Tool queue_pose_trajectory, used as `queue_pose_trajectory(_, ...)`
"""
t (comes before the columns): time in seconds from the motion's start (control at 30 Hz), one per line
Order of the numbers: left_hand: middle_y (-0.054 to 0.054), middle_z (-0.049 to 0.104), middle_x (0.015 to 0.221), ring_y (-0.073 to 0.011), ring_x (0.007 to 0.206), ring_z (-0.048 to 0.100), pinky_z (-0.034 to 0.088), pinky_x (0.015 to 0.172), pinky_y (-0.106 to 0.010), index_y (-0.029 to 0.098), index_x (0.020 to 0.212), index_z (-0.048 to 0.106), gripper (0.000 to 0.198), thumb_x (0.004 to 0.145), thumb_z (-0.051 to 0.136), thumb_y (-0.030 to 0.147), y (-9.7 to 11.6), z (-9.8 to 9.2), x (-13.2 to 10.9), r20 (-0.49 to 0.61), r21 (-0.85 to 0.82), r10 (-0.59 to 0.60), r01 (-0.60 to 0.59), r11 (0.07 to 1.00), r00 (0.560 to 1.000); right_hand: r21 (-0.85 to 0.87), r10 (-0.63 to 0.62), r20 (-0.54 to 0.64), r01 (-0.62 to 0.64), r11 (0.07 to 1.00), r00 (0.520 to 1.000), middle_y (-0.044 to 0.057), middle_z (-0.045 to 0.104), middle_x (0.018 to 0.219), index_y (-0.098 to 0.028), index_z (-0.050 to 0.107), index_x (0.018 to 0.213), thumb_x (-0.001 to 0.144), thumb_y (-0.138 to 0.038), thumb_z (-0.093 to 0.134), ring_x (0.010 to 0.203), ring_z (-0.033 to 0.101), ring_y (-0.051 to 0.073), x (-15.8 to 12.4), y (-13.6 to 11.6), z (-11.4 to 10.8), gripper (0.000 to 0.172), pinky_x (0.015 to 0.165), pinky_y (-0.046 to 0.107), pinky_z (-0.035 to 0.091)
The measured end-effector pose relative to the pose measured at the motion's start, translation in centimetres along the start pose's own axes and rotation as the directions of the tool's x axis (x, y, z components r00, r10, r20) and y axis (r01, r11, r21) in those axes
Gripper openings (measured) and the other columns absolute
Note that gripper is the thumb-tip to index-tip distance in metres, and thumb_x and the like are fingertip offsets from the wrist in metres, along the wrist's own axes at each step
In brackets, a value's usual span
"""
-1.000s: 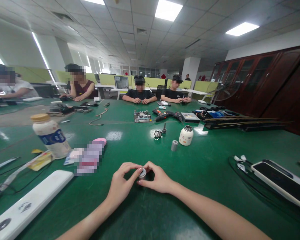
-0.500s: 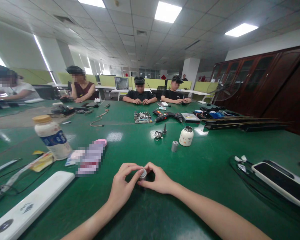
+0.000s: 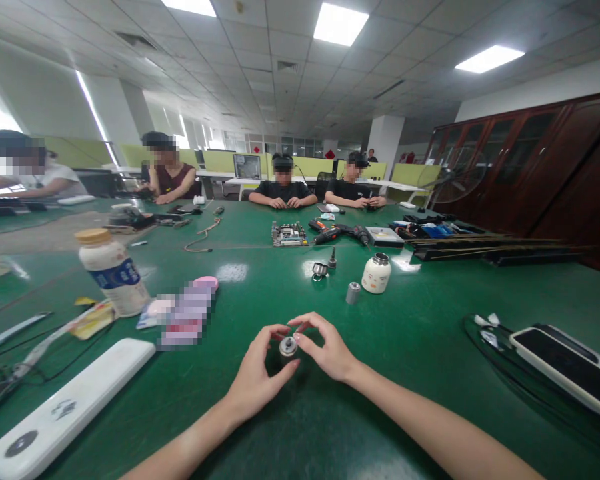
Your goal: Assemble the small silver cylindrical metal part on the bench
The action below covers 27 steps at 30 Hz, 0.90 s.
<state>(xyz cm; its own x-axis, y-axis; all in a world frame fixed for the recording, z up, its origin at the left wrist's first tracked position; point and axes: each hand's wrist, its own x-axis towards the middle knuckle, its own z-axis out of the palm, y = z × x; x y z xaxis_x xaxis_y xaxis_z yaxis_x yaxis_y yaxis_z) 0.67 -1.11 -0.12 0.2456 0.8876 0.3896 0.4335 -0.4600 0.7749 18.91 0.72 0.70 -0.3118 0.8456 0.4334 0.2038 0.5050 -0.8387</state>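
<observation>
A small silver metal cylinder (image 3: 289, 347) with a dark knob in its top stands upright between my hands. My left hand (image 3: 257, 370) curves around its left side, fingers behind it and thumb in front. With its thumb at the rim and its index finger arched behind, my right hand (image 3: 327, 347) holds it from the right. The cylinder's lower part is partly hidden by my fingers. Farther off, a similar grey cylinder (image 3: 353, 293) stands beside a cream-coloured open-necked bottle (image 3: 376, 274). A metal lid with a ring (image 3: 319, 271) and a dark pointed part (image 3: 333, 258) lie behind.
On the left are a white power bank-like bar (image 3: 87, 393), a lidded bottle (image 3: 113, 273) and a purple package (image 3: 190, 310). A black-and-white device (image 3: 570, 367) with cables lies right. Behind are a circuit board (image 3: 289, 234) and power drills (image 3: 340, 231). Several people sit across the green table (image 3: 430, 333).
My left thumb has moved from the cylinder's top down to its front. My right thumb has risen to the rim, leaving the knobbed top exposed. The view has shifted slightly.
</observation>
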Motion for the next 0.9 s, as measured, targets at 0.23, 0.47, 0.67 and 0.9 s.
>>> queue_pose_trajectory(0.23, -0.005, 0.071, 0.099, -0.0210, 0.090, 0.067, 0.052, 0.082, -0.036, 0.022, 0.105, 0.058, 0.032, 0.076, 0.069, 0.028, -0.2, 0.2, 0.2, 0.020, -0.020, -0.006, 0.006, 1.000, 1.000, -0.366, -0.011, -0.019, 0.003, 0.931, 1.000, 0.003, 0.071, 0.100, -0.029, 0.076, 0.086, 0.082, -0.033, 0.075, 0.102, 0.058, 0.024, 0.2, -1.4, 0.1, 0.005, 0.095, 0.045, 0.037)
queue_pose_trajectory(0.47, -0.007, 0.071, 0.103, -0.0232, 0.095, 0.065, 0.050, 0.088, -0.039, 0.021, 0.106, 0.062, 0.030, 0.078, 0.069, 0.030, -0.3, 0.1, 0.2, 0.054, -0.001, -0.020, 0.020, 1.000, 0.998, -0.379, -0.050, -0.111, 0.004, 0.925, 0.993, 0.004, 0.070, 0.102, -0.029, 0.076, 0.085, 0.087, -0.036, 0.071, 0.107, 0.054, 0.024, 1.0, -0.6, -1.1, 0.009, 0.098, 0.045, 0.034)
queue_pose_trajectory(0.67, -0.006, 0.072, 0.103, -0.0234, 0.094, 0.065, 0.050, 0.087, -0.038, 0.022, 0.104, 0.066, 0.028, 0.078, 0.069, 0.032, 0.1, -0.2, 0.2, 0.068, -0.016, -0.053, 0.054, 0.998, 0.996, -0.494, 0.085, -0.178, -0.163, 0.854, 0.980, 0.006, 0.068, 0.101, -0.028, 0.078, 0.081, 0.083, -0.034, 0.074, 0.110, 0.051, 0.027, 1.1, 3.3, -2.7, 0.007, 0.099, 0.049, 0.033)
queue_pose_trajectory(0.9, -0.005, 0.073, 0.102, -0.0232, 0.093, 0.065, 0.048, 0.087, -0.037, 0.023, 0.104, 0.068, 0.028, 0.077, 0.070, 0.032, -0.1, -0.3, 0.2, 0.060, -0.027, -0.057, 0.059, 0.998, 0.997, -0.471, 0.081, -0.257, -0.198, 0.859, 0.963, 0.007, 0.063, 0.117, -0.030, 0.078, 0.082, 0.082, -0.034, 0.075, 0.125, 0.041, 0.030, 1.1, 3.0, -2.3, 0.005, 0.105, 0.056, 0.028)
